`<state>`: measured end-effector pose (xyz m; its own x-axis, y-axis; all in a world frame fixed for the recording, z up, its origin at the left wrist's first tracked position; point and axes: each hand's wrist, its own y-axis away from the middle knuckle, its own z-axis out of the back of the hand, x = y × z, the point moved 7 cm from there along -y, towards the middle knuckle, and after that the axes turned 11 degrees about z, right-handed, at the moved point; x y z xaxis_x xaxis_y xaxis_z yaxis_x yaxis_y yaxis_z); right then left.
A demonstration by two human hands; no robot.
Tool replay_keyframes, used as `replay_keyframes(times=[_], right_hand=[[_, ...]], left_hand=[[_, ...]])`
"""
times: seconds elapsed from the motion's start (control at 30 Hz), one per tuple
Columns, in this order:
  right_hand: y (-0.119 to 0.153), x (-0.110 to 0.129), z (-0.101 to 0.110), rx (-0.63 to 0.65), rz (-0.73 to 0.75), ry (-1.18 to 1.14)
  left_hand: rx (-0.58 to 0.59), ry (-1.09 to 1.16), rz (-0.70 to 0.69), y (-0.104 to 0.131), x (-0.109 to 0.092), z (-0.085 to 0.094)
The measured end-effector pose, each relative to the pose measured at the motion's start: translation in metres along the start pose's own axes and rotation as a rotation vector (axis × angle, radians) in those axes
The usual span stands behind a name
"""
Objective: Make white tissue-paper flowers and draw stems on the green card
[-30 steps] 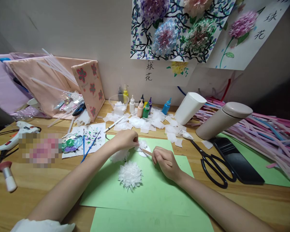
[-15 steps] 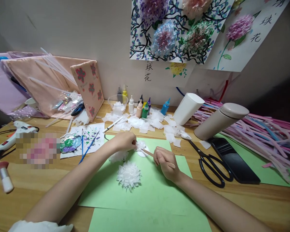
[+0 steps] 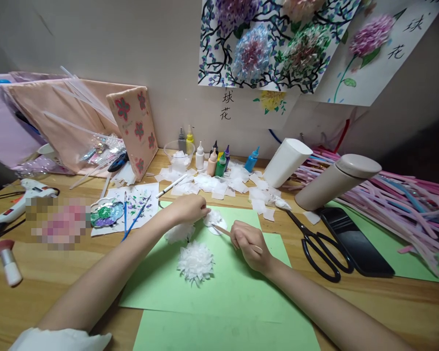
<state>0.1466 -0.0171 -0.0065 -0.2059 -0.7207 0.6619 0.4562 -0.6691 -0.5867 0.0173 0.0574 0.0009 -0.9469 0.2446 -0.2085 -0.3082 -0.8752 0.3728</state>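
Observation:
My right hand (image 3: 250,242) is closed around a flat wooden stick (image 3: 222,230), its tip at a white paper disc (image 3: 218,229) with crumpled white tissue on its left part. My left hand (image 3: 190,208) is at the disc's upper left edge with fingers pinched together; whatever they hold is hidden. Under my left wrist sits a white tissue flower (image 3: 179,233), partly covered by the arm. Nearer to me, a fuller white tissue flower (image 3: 195,263) lies on the green paper (image 3: 241,292).
White tissue squares (image 3: 217,186) lie scattered behind the hands, around several paint bottles (image 3: 220,165). Black scissors (image 3: 310,236), a phone (image 3: 354,241) and a tumbler (image 3: 332,183) are on the right. A paint palette (image 3: 107,213), brushes (image 3: 135,219) and a glue gun (image 3: 20,202) are on the left.
My left fingertips have drawn slightly up from the tissue on the disc. My right hand keeps the stick at almost the same place. The whole view has shifted a little.

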Motion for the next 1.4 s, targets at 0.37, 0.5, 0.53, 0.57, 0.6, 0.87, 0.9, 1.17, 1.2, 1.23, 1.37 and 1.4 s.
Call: replay_keyframes(times=[0.37,0.5,0.53,0.57,0.6,0.87,0.9,1.17,1.2,1.23,1.37,1.4], right_hand=[[-0.001,-0.005,-0.002,0.03,-0.063,0.013],[0.0,-0.005,-0.001,0.008,-0.06,0.007],[0.0,-0.004,-0.001,0.005,-0.057,0.007],[0.0,-0.004,-0.001,0.005,-0.055,0.008],[0.0,-0.004,-0.001,0.008,-0.055,0.011],[0.0,-0.005,-0.002,0.027,-0.075,0.029],[0.0,-0.005,-0.002,0.03,-0.078,0.03],[-0.001,-0.006,-0.003,0.032,-0.085,0.02],[-0.001,-0.006,-0.003,0.034,-0.09,0.019],[-0.001,-0.006,-0.003,0.036,-0.095,0.018],[-0.002,-0.007,-0.004,0.048,-0.106,0.016],[-0.001,-0.007,-0.004,0.048,-0.108,0.014]], left_hand=[[0.069,-0.006,-0.038,0.003,-0.003,-0.004],[0.086,-0.001,-0.065,0.002,-0.004,-0.006],[0.087,0.001,-0.064,0.003,-0.005,-0.006],[0.087,0.004,-0.064,0.003,-0.005,-0.007],[0.086,0.006,-0.062,0.003,-0.006,-0.007],[0.099,0.004,-0.015,0.002,-0.006,-0.012],[0.092,0.004,-0.02,0.002,-0.006,-0.012],[0.027,-0.029,-0.036,0.002,-0.009,-0.008],[0.025,-0.026,-0.036,0.002,-0.009,-0.008],[0.023,-0.024,-0.038,0.002,-0.009,-0.008],[0.013,-0.015,-0.051,0.002,-0.01,-0.008],[0.012,-0.014,-0.055,0.002,-0.011,-0.008]])
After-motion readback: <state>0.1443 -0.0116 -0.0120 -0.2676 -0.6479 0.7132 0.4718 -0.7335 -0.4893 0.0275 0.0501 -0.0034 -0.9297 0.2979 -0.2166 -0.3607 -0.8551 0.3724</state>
